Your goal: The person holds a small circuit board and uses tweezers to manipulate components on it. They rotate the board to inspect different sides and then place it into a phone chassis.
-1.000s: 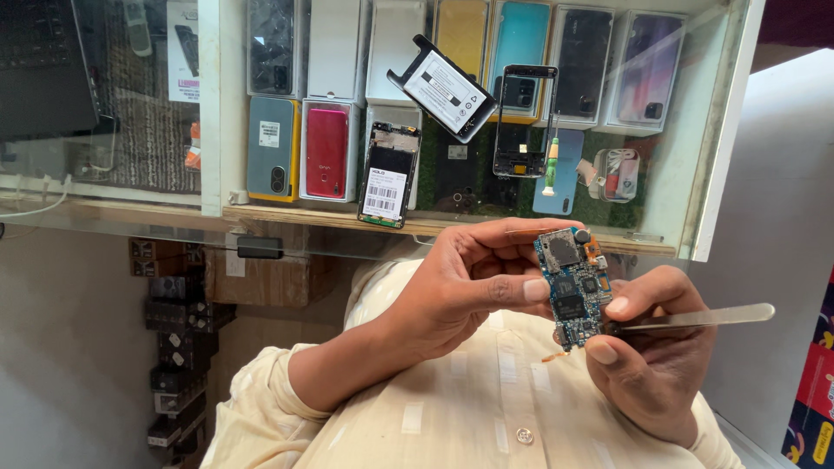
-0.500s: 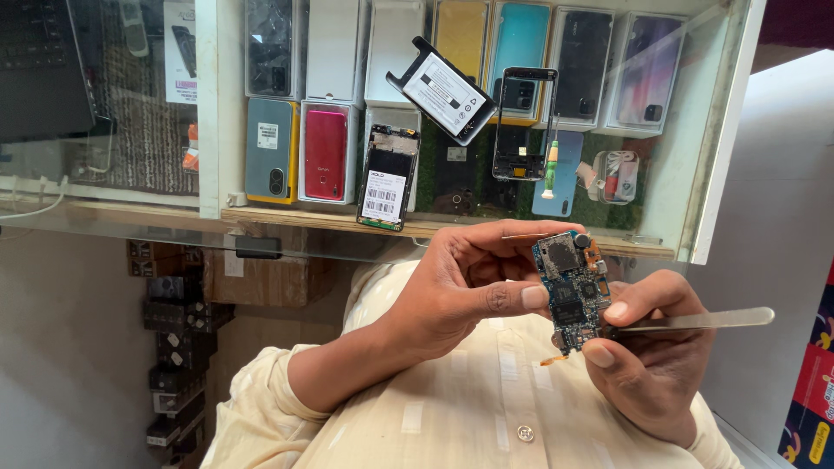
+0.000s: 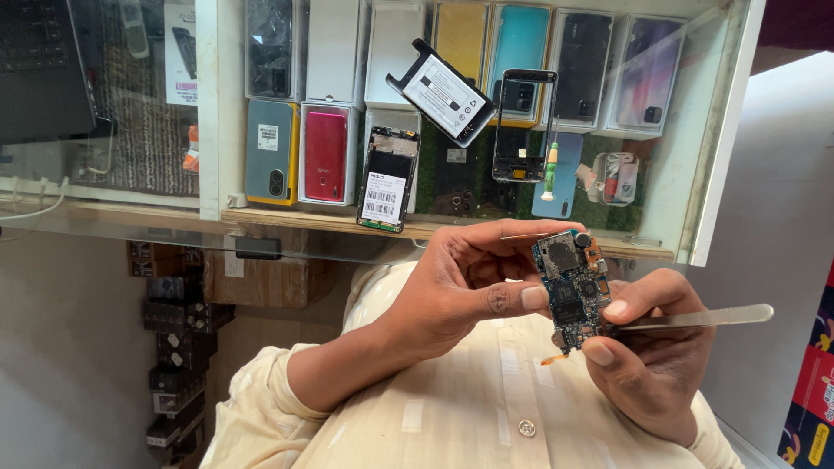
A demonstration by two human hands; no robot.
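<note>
My left hand [image 3: 460, 291] grips the circuit board [image 3: 571, 288]; my right hand [image 3: 651, 365] pinches tweezers [image 3: 695, 319] against it, glass display case [image 3: 712, 165] behind.

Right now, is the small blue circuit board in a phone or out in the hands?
Out. The small blue circuit board is bare, pinched by the left hand, while the right hand holds metal tweezers at its lower edge.

Phone repair shop: glass display case [image 3: 712, 130] packed with phone boxes [image 3: 334, 48] and back covers [image 3: 326, 155], stripped phone frames [image 3: 524, 126] leaning inside it.
</note>
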